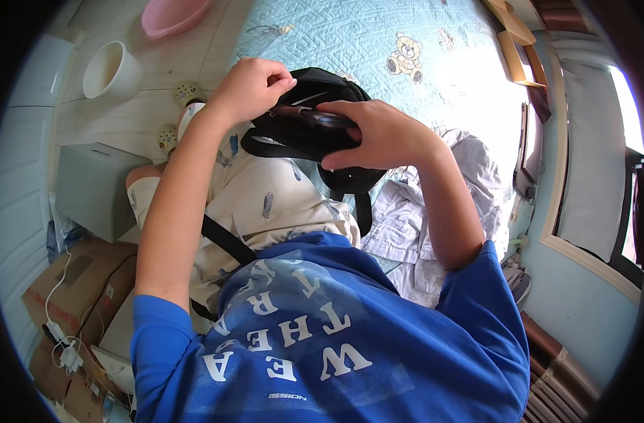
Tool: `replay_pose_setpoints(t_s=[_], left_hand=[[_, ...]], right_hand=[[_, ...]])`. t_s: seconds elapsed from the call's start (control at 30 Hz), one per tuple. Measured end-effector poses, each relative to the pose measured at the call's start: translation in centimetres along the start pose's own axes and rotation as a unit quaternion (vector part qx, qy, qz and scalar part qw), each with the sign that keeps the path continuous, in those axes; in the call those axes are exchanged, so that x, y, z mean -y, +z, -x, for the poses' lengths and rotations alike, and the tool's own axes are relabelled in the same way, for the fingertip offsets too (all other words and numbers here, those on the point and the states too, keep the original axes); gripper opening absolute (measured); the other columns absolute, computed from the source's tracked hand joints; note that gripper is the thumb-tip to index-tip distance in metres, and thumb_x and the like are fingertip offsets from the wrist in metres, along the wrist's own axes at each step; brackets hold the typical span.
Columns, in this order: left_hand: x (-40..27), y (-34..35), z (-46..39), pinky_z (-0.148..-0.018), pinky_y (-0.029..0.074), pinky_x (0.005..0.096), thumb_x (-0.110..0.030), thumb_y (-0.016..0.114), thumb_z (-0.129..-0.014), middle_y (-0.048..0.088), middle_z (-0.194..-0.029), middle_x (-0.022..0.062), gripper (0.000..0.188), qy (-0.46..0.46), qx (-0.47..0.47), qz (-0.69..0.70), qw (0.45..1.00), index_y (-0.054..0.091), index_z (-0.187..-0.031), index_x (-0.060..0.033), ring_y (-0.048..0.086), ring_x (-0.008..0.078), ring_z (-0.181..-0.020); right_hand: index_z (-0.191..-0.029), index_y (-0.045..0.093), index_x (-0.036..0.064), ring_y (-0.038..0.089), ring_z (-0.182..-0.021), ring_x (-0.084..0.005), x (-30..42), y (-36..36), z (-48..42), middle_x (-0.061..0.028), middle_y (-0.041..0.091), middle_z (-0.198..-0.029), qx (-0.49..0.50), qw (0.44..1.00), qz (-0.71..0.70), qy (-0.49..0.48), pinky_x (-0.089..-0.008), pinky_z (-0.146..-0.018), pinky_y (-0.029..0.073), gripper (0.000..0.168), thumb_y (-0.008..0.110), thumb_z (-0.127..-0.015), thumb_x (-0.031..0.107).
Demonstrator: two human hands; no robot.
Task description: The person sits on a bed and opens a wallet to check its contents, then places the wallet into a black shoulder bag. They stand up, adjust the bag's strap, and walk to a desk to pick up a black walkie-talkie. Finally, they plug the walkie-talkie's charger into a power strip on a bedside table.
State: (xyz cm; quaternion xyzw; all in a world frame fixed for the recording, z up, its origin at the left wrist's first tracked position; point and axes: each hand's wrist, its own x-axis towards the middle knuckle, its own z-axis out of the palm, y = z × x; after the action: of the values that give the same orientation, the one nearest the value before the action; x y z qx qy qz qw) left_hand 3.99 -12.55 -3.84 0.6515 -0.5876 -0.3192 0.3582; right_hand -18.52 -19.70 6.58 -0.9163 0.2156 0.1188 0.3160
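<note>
A black bag (314, 140) with a white swoosh mark and black straps rests across my lap and the bed's edge. My right hand (383, 132) grips a dark, glossy, slim object (326, 119) over the bag; its exact kind is unclear. My left hand (256, 87) is curled at the bag's far left edge, thumb and fingertips close together. Whether those fingers pinch the fabric is hidden. Under the bag are my cream trousers (269, 190) with a feather print.
A light-blue quilted bed cover (332, 31) bears a teddy bear print. Crumpled pale garments (406, 222) lie on the right. Leftward stand a white bucket (110, 71), a pink basin (174, 16), a grey box (97, 185) and a cardboard box (79, 285) with cables. A window (591, 158) is at right.
</note>
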Motion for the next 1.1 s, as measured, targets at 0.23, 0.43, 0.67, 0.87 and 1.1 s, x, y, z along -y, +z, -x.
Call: replay_pose_setpoints(t_s=[0.23, 0.43, 0.67, 0.87, 1.1], left_hand=[[1.0, -1.5, -0.4, -0.056, 0.044, 0.0309, -0.017, 0.066, -0.088, 0.060, -0.062, 0.0050, 0.018, 0.001, 0.003, 0.008, 1.000, 0.069, -0.084, -0.0005, 0.051, 0.0136, -0.056], [0.6, -2.1, -0.3, -0.058, 0.046, 0.0308, -0.019, 0.067, -0.088, 0.064, -0.065, 0.0065, 0.018, -0.002, 0.008, 0.021, 1.000, 0.070, -0.084, -0.0013, 0.055, 0.0139, -0.058], [0.2, -1.0, 0.4, -0.061, 0.048, 0.0336, -0.018, 0.068, -0.086, 0.066, -0.068, 0.0098, 0.016, -0.011, -0.007, 0.027, 1.000, 0.071, -0.083, -0.0026, 0.059, 0.0205, -0.060], [-0.1, -1.1, 0.4, -0.063, 0.049, 0.0352, -0.019, 0.068, -0.085, 0.068, -0.072, 0.0116, 0.015, -0.021, -0.012, -0.009, 1.000, 0.072, -0.085, -0.0043, 0.063, 0.0250, -0.064], [0.2, -1.3, 0.6, -0.064, 0.050, 0.0351, -0.019, 0.068, -0.085, 0.069, -0.076, 0.0116, 0.015, -0.020, -0.022, 0.000, 1.000, 0.072, -0.086, -0.0047, 0.064, 0.0250, -0.067]], right_hand=[[-0.109, 0.073, 0.011, 0.066, -0.073, -0.0263, -2.0, 0.0, -1.8, -0.0076, 0.067, -0.093, -0.197, 0.966, 0.122, -0.111, -0.0361, -0.068, 0.054, 0.025, 0.072, -0.085, 0.020], [-0.111, 0.073, 0.018, 0.066, -0.067, -0.0212, -3.7, -0.5, -3.1, -0.0042, 0.070, -0.094, -0.220, 0.935, 0.170, -0.221, -0.0334, -0.060, 0.054, 0.034, 0.071, -0.078, 0.007], [-0.106, 0.072, 0.019, 0.062, -0.062, -0.0270, -3.0, 0.7, -3.6, -0.0036, 0.062, -0.075, -0.186, 0.960, 0.107, -0.182, -0.0375, -0.054, 0.049, 0.034, 0.071, -0.072, 0.015], [-0.102, 0.074, 0.022, 0.060, -0.077, -0.0237, -2.4, 1.9, -4.6, -0.0013, 0.057, -0.083, -0.168, 0.957, 0.135, -0.192, -0.0352, -0.062, 0.050, 0.038, 0.072, -0.065, 0.012], [-0.089, 0.075, 0.014, 0.057, -0.073, -0.0216, -2.1, 2.2, -5.5, -0.0017, 0.052, -0.075, -0.240, 0.934, 0.103, -0.243, -0.0348, -0.059, 0.048, 0.025, 0.078, -0.065, 0.009]])
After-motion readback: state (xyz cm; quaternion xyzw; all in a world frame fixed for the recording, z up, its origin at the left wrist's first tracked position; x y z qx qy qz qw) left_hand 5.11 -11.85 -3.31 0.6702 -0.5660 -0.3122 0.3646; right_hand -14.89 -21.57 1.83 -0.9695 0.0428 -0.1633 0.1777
